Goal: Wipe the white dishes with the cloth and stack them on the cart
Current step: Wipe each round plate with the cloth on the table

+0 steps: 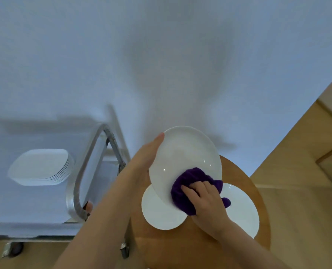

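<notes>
left hand (148,152) cups plate (184,152) rim, tilting it toward me; right hand (205,199) presses bunched cloth (188,183) on it.

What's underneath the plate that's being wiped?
Below the held plate lie two more white plates on a round wooden table. The left hand supports the plate's edge. The plate, purple cloth and right hand hide where they meet.

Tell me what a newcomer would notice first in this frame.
The white plate held up at centre by the left hand, with the right hand pressing a purple cloth on it. Then two plates on the round wooden table below, and a stack of dishes on the cart at left.
</notes>
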Action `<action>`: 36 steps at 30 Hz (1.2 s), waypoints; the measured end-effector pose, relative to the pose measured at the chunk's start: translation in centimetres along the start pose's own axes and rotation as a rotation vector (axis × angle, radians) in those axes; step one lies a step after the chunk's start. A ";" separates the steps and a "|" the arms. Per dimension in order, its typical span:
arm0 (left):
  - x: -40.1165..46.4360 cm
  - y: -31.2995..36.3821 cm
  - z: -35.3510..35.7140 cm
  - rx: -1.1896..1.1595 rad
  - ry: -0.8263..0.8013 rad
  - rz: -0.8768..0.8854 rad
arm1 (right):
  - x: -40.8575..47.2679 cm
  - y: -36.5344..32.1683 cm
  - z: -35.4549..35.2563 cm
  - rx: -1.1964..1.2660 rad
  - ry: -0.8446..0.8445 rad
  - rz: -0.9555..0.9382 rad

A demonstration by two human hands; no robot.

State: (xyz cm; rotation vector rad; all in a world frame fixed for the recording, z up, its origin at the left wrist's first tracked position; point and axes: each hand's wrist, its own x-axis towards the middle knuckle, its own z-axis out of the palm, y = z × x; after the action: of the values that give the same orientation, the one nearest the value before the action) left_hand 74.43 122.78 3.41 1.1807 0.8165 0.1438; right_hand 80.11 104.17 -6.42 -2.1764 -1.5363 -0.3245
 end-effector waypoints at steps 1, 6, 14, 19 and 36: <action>-0.1 0.1 0.1 -0.031 -0.013 0.008 | 0.1 -0.4 0.1 0.011 0.010 0.008; -0.8 -2.9 2.3 -0.171 0.172 0.124 | 3.1 -2.3 -0.9 0.092 0.034 0.205; -1.7 -5.0 3.3 -0.374 0.285 0.014 | 4.7 -3.6 -1.2 0.097 0.067 0.085; -1.5 -3.6 0.1 -0.272 0.173 0.075 | 2.1 -0.1 -1.2 -0.038 -0.075 -0.143; -1.2 -4.7 4.0 -0.064 0.400 0.281 | 4.8 -3.4 -0.9 -0.136 0.081 0.175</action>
State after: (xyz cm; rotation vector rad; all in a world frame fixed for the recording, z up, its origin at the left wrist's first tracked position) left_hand 74.73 117.22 0.53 1.2193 0.9814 0.6491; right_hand 78.68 108.60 -2.79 -2.3527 -1.3044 -0.4653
